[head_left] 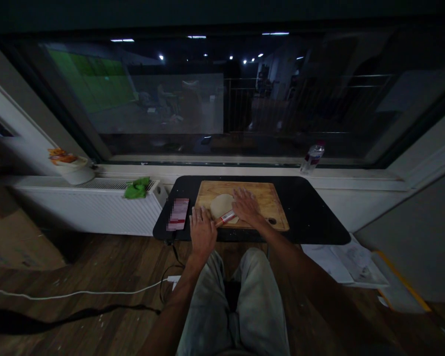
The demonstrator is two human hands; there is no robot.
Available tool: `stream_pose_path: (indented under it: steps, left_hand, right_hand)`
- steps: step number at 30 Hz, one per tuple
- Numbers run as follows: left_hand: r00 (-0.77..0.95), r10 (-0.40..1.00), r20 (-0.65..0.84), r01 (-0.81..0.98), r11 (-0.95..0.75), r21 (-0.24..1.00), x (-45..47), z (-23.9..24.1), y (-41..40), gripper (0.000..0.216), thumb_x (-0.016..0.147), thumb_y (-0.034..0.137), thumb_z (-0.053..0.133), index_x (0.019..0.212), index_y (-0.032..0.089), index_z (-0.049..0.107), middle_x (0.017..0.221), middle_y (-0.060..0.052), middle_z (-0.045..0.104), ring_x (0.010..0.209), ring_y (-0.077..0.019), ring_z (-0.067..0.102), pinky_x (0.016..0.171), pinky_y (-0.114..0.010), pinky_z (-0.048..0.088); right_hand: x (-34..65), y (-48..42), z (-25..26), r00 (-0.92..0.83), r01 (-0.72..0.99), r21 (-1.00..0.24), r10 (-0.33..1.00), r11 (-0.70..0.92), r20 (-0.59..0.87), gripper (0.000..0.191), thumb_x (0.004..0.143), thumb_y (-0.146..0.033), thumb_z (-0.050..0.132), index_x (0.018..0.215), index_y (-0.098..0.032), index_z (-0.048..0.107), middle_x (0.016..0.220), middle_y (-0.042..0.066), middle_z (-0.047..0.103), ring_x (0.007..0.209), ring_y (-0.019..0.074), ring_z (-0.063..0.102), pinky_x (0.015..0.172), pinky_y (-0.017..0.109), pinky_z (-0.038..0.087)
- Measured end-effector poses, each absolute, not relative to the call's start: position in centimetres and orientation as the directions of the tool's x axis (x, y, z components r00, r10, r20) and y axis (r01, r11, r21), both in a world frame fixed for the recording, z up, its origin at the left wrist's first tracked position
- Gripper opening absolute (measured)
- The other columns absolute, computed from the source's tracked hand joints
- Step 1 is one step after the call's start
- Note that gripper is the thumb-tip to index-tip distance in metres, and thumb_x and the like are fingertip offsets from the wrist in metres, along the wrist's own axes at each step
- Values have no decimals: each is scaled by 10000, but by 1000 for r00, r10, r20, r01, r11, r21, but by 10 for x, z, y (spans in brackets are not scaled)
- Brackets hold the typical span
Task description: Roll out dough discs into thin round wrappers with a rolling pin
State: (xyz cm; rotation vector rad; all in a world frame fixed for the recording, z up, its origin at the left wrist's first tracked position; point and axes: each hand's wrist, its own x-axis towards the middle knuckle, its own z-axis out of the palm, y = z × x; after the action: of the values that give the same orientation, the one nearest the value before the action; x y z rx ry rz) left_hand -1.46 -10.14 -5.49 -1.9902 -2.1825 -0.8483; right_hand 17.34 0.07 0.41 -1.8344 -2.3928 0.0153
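A wooden cutting board (267, 198) lies on a small black table (311, 212). On the board sits a pale flattened piece of dough (221, 203). A rolling pin with a red handle (225, 218) lies across the dough's near edge. My left hand (202, 231) rests flat on the pin's left end at the board's near left corner, fingers stretched out. My right hand (246, 205) lies flat over the pin's right part beside the dough, fingers spread.
A blurred red and white packet (178, 214) lies on the table's left side. A plastic bottle (313, 157) stands on the window sill. A green cloth (137, 188) and a white bowl (74, 170) sit on the radiator. Papers (350, 264) and a white cable (70, 294) lie on the floor.
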Motion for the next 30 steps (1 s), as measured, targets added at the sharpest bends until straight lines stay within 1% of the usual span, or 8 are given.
stream_pose_path:
  steps: [5, 8, 11, 14, 17, 19, 24, 30]
  left_hand:
    - [-197, 866, 459, 840, -92, 535, -26, -55, -80, 697, 1063, 168, 449, 1756, 97, 431, 1753, -239, 571, 1738, -341, 419, 1402, -619, 419]
    - [-233, 845, 481, 807, -109, 581, -24, -52, -60, 657, 1094, 184, 410, 1746, 106, 435, 1731, -234, 594, 1712, -326, 463, 1387, -599, 451]
    - [-173, 870, 462, 842, -112, 527, -15, -45, -40, 634, 1098, 177, 422, 1724, 85, 466, 1729, -246, 591, 1707, -332, 471, 1385, -575, 455]
    - [-37, 920, 390, 902, -137, 410, -5, -35, -24, 684, 1041, 132, 497, 1723, 75, 481, 1745, -260, 571, 1728, -372, 431, 1388, -627, 420]
    - [65, 959, 276, 950, -144, 276, -1, -28, -14, 719, 1036, 214, 609, 1735, 94, 488, 1824, -281, 454, 1778, -435, 301, 1399, -709, 336]
    - [110, 966, 233, 961, -163, 224, -3, -27, -13, 757, 1041, 263, 645, 1758, 99, 465, 1857, -290, 387, 1794, -449, 241, 1407, -717, 302]
    - [97, 970, 222, 959, -151, 239, -9, -36, -24, 710, 1072, 210, 536, 1764, 83, 446, 1842, -280, 424, 1788, -429, 270, 1395, -679, 353]
    - [77, 954, 289, 956, -152, 249, -7, -41, -40, 721, 1075, 214, 512, 1771, 55, 411, 1843, -313, 397, 1800, -453, 210, 1408, -737, 286]
  right_hand:
    - [172, 12, 1, -242, 961, -104, 960, 258, 139, 657, 1163, -332, 404, 1800, -183, 465, 1854, 133, 471, 1728, 310, 372, 1408, 516, 258]
    - [180, 19, -5, -229, 959, -126, 957, 253, 180, 632, 1174, -341, 406, 1786, -207, 492, 1816, 133, 528, 1677, 305, 441, 1388, 503, 297]
    - [196, 25, -8, -182, 971, -124, 969, 204, 169, 627, 1175, -337, 428, 1785, -205, 491, 1810, 146, 529, 1671, 316, 446, 1377, 499, 314]
    - [215, 30, -6, -167, 979, -93, 977, 180, 131, 640, 1169, -322, 456, 1795, -189, 471, 1852, 170, 461, 1702, 345, 402, 1381, 536, 303]
    - [226, 34, -1, -212, 974, -65, 972, 219, 97, 662, 1158, -330, 499, 1802, -180, 463, 1876, 186, 414, 1726, 381, 367, 1399, 601, 262]
    - [228, 36, 2, -252, 965, -62, 965, 256, 71, 667, 1149, -330, 524, 1800, -198, 474, 1875, 175, 419, 1729, 385, 370, 1412, 622, 236]
    - [223, 39, 6, -292, 952, -74, 955, 296, 59, 675, 1146, -367, 548, 1808, -261, 473, 1870, 129, 442, 1708, 378, 421, 1422, 609, 257]
    - [220, 39, 5, -319, 945, -59, 946, 322, 56, 637, 1180, -423, 511, 1794, -252, 500, 1858, 125, 462, 1694, 377, 446, 1407, 583, 304]
